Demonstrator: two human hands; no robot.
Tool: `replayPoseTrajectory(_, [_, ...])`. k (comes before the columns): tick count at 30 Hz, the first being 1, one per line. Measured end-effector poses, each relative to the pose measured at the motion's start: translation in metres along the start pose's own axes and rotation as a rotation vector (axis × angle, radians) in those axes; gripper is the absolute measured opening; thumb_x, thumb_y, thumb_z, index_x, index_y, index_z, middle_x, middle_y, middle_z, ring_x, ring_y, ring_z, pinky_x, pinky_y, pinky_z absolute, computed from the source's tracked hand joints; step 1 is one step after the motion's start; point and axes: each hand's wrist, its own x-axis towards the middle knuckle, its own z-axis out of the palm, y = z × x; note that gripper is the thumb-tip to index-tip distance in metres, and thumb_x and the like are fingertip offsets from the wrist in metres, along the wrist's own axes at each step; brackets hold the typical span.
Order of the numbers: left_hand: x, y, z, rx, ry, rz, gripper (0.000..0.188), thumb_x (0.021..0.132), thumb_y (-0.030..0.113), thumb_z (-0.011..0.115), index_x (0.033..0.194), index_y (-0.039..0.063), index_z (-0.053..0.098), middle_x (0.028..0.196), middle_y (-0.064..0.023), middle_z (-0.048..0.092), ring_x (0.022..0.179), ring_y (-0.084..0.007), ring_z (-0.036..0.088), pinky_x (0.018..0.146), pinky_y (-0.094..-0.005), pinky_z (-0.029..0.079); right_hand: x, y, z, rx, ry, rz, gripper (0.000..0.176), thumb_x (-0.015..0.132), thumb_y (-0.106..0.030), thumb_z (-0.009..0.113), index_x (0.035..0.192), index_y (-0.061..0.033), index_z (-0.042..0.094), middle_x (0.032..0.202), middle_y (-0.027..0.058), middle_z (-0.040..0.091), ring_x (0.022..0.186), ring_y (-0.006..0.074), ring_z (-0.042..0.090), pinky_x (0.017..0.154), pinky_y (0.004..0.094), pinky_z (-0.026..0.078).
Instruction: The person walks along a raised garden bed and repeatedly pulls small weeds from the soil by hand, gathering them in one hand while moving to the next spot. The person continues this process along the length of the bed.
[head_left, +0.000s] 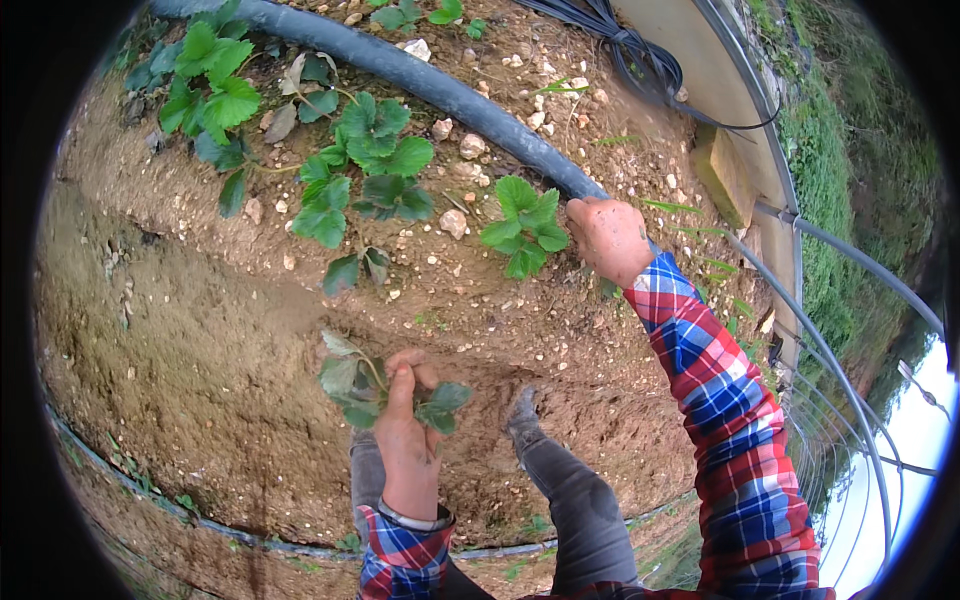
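Note:
Between the thumb and fingers of my left hand (406, 420) is a small bunch of strawberry leaves (341, 377), held low above the soil. Leaves stick out on both sides of the hand. My right hand (611, 236) is reached out, back side up, over the dark plastic pipe (450, 82). Its fingers are curled and mostly hidden, so I cannot tell whether they grip anything. Just left of that hand, a small bright green strawberry plant (523, 225) grows in the ground. Larger strawberry plants (367, 157) stand further left along the pipe.
Stony brown soil (225, 360) spreads around my legs. Coiled black tubing (645, 64) lies at the top by a pale low wall (686, 45). Near it sits a yellowish block (724, 176). Metal hoops (817, 337) rise at right. A thin hose (247, 536) runs behind me.

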Motion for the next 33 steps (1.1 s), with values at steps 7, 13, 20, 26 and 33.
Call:
replayPoseTrajectory(7, [-0.002,0.002,-0.002,0.032,0.056,0.032,0.020,0.094,0.024,0.056,0.106,0.008,0.056,0.078,-0.0016,0.056,0.051,-0.0079,0.049,0.038,-0.0195,0.039,-0.021,0.029,-0.010,0.155,0.102,0.174,0.014,0.083,-0.017,0.057,0.082,-0.0042,0.061,0.070,0.0173,0.061,0.068,0.0355,0.063,0.063,0.0458,0.048])
replayPoseTrajectory(13, [0.000,0.002,0.000,0.015,0.056,-0.011,0.023,0.092,0.024,0.059,0.106,0.006,0.056,0.078,-0.0025,0.057,0.051,-0.0090,0.051,0.037,-0.0204,0.038,-0.064,0.006,0.020,0.840,-0.050,0.382,0.033,0.085,-0.033,0.064,0.092,-0.0002,0.066,0.068,0.0100,0.060,0.067,0.0173,0.057,0.064,0.0334,0.046])
replayPoseTrajectory(20, [0.007,-0.011,-0.002,0.035,0.026,0.023,0.023,0.091,0.023,0.061,0.105,0.005,0.057,0.078,-0.0031,0.057,0.050,-0.0098,0.051,0.036,-0.0206,0.038,-0.052,-0.072,0.069,1.380,0.056,0.655,0.024,0.083,-0.021,0.069,0.078,0.0026,0.068,0.064,-0.0013,0.058,0.060,0.0052,0.047,0.052,0.0256,0.040])
replayPoseTrajectory(26, [0.007,-0.013,0.001,0.068,0.046,-0.006,0.025,0.091,0.024,0.061,0.106,0.005,0.056,0.079,-0.0030,0.057,0.049,-0.0087,0.049,0.035,-0.0192,0.036,-0.038,-0.097,0.063,0.982,0.281,0.594,0.032,0.080,-0.030,0.070,0.077,0.0005,0.064,0.062,0.0105,0.062,0.055,0.0210,0.058,0.052,0.0337,0.044])
replayPoseTrajectory(33, [0.005,-0.010,0.004,0.095,0.046,-0.016,0.025,0.091,0.024,0.062,0.107,0.005,0.056,0.079,-0.0031,0.057,0.050,-0.0088,0.049,0.036,-0.0192,0.037,-0.033,-0.106,0.049,0.597,0.236,0.573,0.025,0.074,-0.022,0.065,0.085,-0.0001,0.058,0.073,0.0237,0.062,0.072,0.0415,0.062,0.067,0.0499,0.048])
